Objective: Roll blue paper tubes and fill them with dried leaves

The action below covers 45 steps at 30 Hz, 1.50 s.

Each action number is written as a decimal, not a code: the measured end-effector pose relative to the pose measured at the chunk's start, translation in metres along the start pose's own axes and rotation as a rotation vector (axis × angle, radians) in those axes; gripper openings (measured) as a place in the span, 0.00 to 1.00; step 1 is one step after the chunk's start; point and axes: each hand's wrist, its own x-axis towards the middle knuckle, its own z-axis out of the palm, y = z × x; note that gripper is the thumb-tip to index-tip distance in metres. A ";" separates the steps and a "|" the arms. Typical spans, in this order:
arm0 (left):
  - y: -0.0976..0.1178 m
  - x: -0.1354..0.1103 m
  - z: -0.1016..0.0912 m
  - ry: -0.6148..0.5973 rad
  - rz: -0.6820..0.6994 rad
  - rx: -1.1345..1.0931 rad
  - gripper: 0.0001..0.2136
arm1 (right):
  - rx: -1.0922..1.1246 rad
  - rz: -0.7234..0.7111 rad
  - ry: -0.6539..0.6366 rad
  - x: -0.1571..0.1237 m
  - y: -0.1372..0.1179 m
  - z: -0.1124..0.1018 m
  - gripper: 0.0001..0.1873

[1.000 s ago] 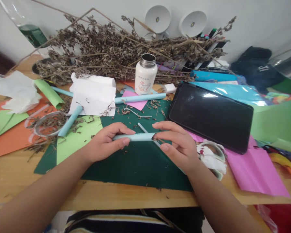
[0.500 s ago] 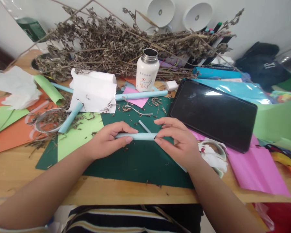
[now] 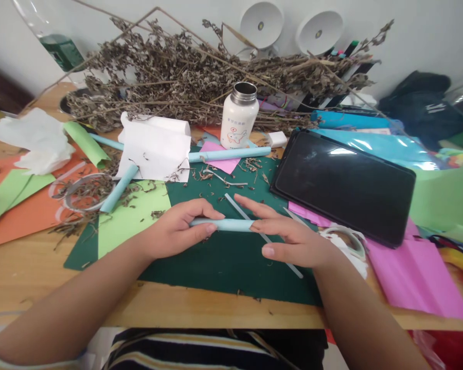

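Note:
My left hand (image 3: 179,228) grips one end of a thin light-blue paper roll (image 3: 233,224) lying across the dark green sheet (image 3: 216,262). My right hand (image 3: 289,234) lies flatter, its fingers spread, with the fingertips pressing on the roll's right end. A thin clear stick (image 3: 237,204) runs diagonally under my right hand. Bits of dried leaf are scattered over the green sheet.
A black tablet (image 3: 343,182) lies at the right on pink paper (image 3: 409,272). A white bottle (image 3: 238,117), more blue rolls (image 3: 231,153), white folded paper (image 3: 154,149) and a heap of dried branches (image 3: 200,77) sit behind. A tape roll (image 3: 349,239) lies by my right wrist.
My right hand has opened from a curled grip on the roll's end to flat, spread fingers resting on it. The left hand holds as before. The view shifted slightly.

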 end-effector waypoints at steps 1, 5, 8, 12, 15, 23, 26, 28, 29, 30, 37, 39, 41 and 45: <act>0.000 0.000 0.000 0.008 0.001 -0.006 0.07 | 0.074 -0.022 0.016 0.000 0.001 0.000 0.14; -0.002 0.003 -0.008 0.158 0.010 -0.084 0.06 | 0.266 -0.105 0.319 0.001 -0.001 0.007 0.13; -0.008 0.006 -0.017 0.295 0.048 -0.214 0.05 | 0.330 -0.108 0.570 0.004 0.000 0.015 0.10; -0.012 0.010 -0.024 0.362 0.101 -0.346 0.05 | 0.266 -0.083 0.708 0.008 0.001 0.020 0.07; -0.012 0.013 -0.023 0.439 0.109 -0.392 0.04 | 0.158 -0.058 0.659 0.011 -0.001 0.021 0.08; -0.016 0.015 -0.022 0.505 0.135 -0.420 0.03 | -0.105 0.098 0.384 0.017 -0.006 0.031 0.11; -0.017 0.015 -0.021 0.495 0.096 -0.390 0.03 | -0.258 0.088 0.228 0.023 -0.008 0.036 0.04; -0.017 0.015 -0.019 0.483 0.064 -0.354 0.04 | -0.399 0.052 0.134 0.029 -0.010 0.042 0.06; -0.016 0.015 -0.019 0.478 0.054 -0.333 0.05 | -0.469 0.041 0.109 0.032 -0.010 0.046 0.10; -0.016 0.015 -0.018 0.470 0.049 -0.311 0.05 | -0.531 0.032 0.098 0.034 -0.010 0.050 0.12; -0.013 0.012 -0.014 0.418 0.027 -0.050 0.07 | -0.690 -0.006 0.115 0.038 -0.007 0.067 0.06; -0.013 0.011 -0.016 0.406 0.021 0.030 0.07 | -0.629 -0.035 0.140 0.034 -0.008 0.058 0.06; -0.014 0.010 -0.017 0.386 0.017 0.102 0.08 | -0.507 -0.064 0.270 0.028 -0.006 0.044 0.05; -0.013 0.009 -0.013 0.230 0.049 0.199 0.08 | -0.214 -0.100 0.725 0.017 0.002 0.020 0.05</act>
